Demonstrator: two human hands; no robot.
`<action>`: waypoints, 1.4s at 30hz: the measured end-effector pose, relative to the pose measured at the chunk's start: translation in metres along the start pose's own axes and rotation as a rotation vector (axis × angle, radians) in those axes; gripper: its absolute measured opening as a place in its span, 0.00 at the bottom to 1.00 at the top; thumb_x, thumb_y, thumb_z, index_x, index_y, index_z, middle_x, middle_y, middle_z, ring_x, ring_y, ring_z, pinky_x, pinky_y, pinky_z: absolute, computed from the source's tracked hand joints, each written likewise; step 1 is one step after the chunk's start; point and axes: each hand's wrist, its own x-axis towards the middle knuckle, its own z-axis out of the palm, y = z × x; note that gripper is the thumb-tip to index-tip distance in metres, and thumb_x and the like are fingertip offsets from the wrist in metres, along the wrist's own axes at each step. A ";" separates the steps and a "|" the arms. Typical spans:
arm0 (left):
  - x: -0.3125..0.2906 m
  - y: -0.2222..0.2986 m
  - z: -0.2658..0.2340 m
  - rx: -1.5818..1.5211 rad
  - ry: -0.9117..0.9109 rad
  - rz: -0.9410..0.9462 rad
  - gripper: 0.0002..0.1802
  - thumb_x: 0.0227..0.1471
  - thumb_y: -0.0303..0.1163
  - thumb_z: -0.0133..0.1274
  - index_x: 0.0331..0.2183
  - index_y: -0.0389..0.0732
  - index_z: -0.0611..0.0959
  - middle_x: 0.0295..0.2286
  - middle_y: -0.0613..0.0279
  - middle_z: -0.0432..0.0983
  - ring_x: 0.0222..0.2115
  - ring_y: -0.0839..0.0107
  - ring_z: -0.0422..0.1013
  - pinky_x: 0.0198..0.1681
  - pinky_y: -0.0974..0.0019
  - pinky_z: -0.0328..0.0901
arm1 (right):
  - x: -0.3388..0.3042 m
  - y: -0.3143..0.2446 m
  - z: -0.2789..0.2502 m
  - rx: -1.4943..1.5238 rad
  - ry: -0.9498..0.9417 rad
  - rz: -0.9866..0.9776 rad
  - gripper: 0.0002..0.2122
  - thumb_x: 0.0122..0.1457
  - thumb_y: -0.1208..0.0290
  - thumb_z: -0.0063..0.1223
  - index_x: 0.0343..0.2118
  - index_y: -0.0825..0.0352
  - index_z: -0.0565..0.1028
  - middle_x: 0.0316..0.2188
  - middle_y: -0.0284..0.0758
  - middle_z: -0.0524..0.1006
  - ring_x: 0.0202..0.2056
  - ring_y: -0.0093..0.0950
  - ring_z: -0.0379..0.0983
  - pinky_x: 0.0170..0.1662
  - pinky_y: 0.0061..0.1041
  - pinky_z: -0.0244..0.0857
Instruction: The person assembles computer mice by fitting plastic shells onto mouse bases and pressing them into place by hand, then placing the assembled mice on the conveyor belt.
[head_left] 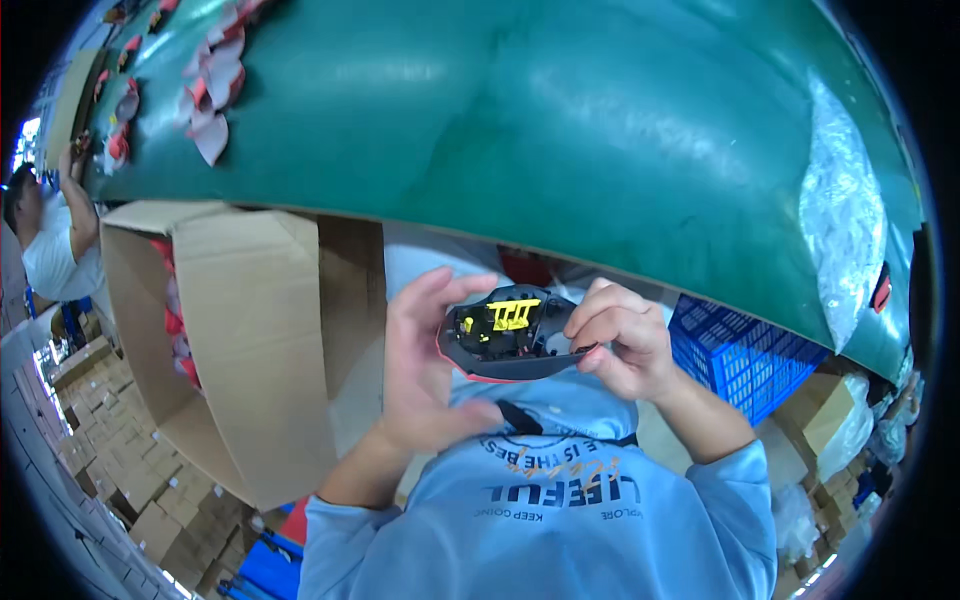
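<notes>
A black plastic housing with a red lower edge (525,368) is held up in front of my shirt, its hollow inner side facing up. Inside it sits a yellow toothed bracket (512,315) among small black parts. My right hand (625,340) pinches the housing's right end between thumb and fingers. My left hand (425,360) is slightly blurred at the left end, thumb and fingers spread apart around that side. Whether it touches the housing I cannot tell. A small dark piece (520,418) shows below the housing, near the left thumb tip; its kind is unclear.
A green-topped table (560,130) spans ahead, with red and pale shell pieces (213,90) at far left and a clear plastic bag (842,215) at right. An open cardboard box (250,350) stands left, a blue crate (735,355) right. Another person (62,235) works at far left.
</notes>
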 end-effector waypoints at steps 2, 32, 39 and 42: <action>0.015 0.002 0.005 0.113 -0.049 0.121 0.69 0.38 0.39 0.81 0.70 0.38 0.53 0.65 0.39 0.59 0.63 0.52 0.64 0.63 0.50 0.64 | 0.013 -0.008 0.002 -0.014 0.123 -0.026 0.07 0.59 0.72 0.69 0.31 0.68 0.81 0.36 0.40 0.82 0.33 0.32 0.78 0.39 0.32 0.70; 0.222 0.015 0.017 1.140 -0.531 0.643 0.37 0.54 0.33 0.68 0.64 0.46 0.77 0.68 0.42 0.61 0.67 0.40 0.59 0.69 0.45 0.58 | 0.092 -0.019 -0.098 0.340 0.227 0.710 0.16 0.71 0.54 0.56 0.41 0.65 0.79 0.38 0.32 0.81 0.29 0.18 0.79 0.28 0.16 0.71; 0.194 -0.003 0.040 1.024 -0.389 0.595 0.36 0.55 0.30 0.65 0.64 0.35 0.74 0.65 0.36 0.65 0.65 0.42 0.65 0.67 0.50 0.61 | 0.068 -0.004 -0.036 0.684 0.590 0.550 0.15 0.73 0.57 0.54 0.47 0.65 0.79 0.39 0.31 0.83 0.36 0.19 0.81 0.36 0.17 0.74; 0.189 -0.003 0.040 0.905 -0.322 0.524 0.35 0.55 0.28 0.65 0.63 0.36 0.75 0.65 0.37 0.66 0.64 0.43 0.68 0.66 0.51 0.64 | 0.065 -0.014 -0.031 0.767 0.572 0.583 0.16 0.73 0.56 0.53 0.50 0.65 0.79 0.41 0.30 0.83 0.36 0.19 0.82 0.37 0.17 0.75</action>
